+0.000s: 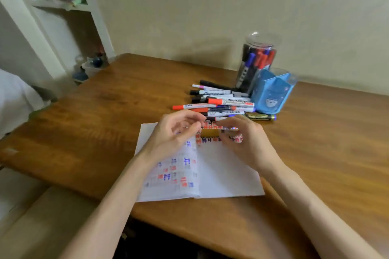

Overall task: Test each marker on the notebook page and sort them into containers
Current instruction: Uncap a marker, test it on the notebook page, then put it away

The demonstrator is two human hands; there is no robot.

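An open notebook (pixel 227 170) lies on the wooden table (pixel 117 111), its left page covered with red and blue test marks. Above its top edge my right hand (pixel 248 143) grips a gold-bodied marker (pixel 210 133) held level. My left hand (pixel 174 132) pinches the marker's left end with curled fingers; motion blur hides the cap. Behind the hands lies a pile of several red, black and blue markers (pixel 223 103). A clear jar (pixel 256 59) holding several markers and a blue pen holder (pixel 271 92) stand at the back right.
Another gold marker (pixel 261 116) lies beside the blue holder. A white shelf unit (pixel 59 4) with assorted items stands at the far left, past the table's corner. The table's near edge runs just below the notebook.
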